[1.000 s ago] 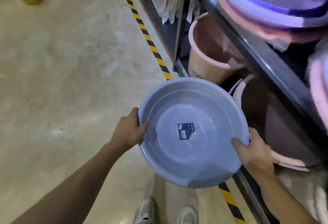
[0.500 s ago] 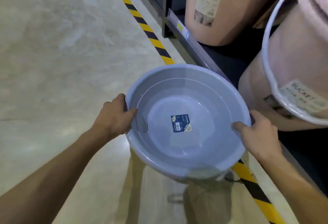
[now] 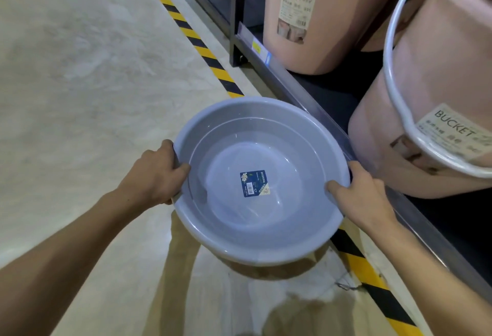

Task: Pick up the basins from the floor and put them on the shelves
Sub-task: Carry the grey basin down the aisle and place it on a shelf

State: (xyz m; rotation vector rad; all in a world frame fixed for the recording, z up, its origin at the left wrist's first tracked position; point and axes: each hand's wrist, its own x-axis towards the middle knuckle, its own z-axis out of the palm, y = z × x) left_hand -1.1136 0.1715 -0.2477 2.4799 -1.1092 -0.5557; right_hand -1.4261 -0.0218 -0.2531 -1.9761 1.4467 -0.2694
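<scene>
The grey-blue basin [image 3: 262,181] is hanging in the air above the concrete floor [image 3: 80,83], held level and open side up, just at the 9 o'clock side of the bottom shelf [image 3: 332,101] of a dark metal rack. The left hand [image 3: 154,176] is gripping the rim at 9 o'clock, its thumb hooking over the edge into the bowl while the fingers [image 3: 170,200] are curling beneath. The right hand [image 3: 356,194] is clasping the rim at 3 o'clock in the same way, thumb lying on the inner wall. A dark blue label [image 3: 254,183] is sitting in the middle of the basin's bottom. At 1 o'clock from the basin, a pink bucket [image 3: 300,21] with a paper "BUCKET" label is standing on the shelf; at 3 o'clock, a second pink bucket [image 3: 415,122] with a white handle [image 3: 394,91] is leaning toward the camera, close to the right hand. A yellow-and-black hazard stripe [image 3: 202,51] is running along the floor from 12 o'clock toward 5 o'clock, passing under the basin. The person's tan trousers [image 3: 181,269] are showing below the basin at 6 o'clock.
</scene>
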